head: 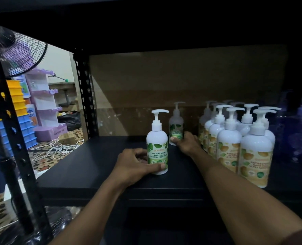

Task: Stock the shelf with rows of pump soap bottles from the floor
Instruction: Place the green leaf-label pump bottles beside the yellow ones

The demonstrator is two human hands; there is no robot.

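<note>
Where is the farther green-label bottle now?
Head view: green-label bottle stands deep on the shelf, centre, held by the right hand, left of the orange-label bottles.

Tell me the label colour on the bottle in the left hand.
Green leaves on white, on the front bottle; seen in the head view.

Green-leaf bottle in your left grip: "ANTIBACTERIAL HAND WASH MAXIMUM PROTECTION". Orange-label bottle: "ANTIBACTE… HAND… ULTRA…", partly cut off; brand names too small for you to read.
</note>
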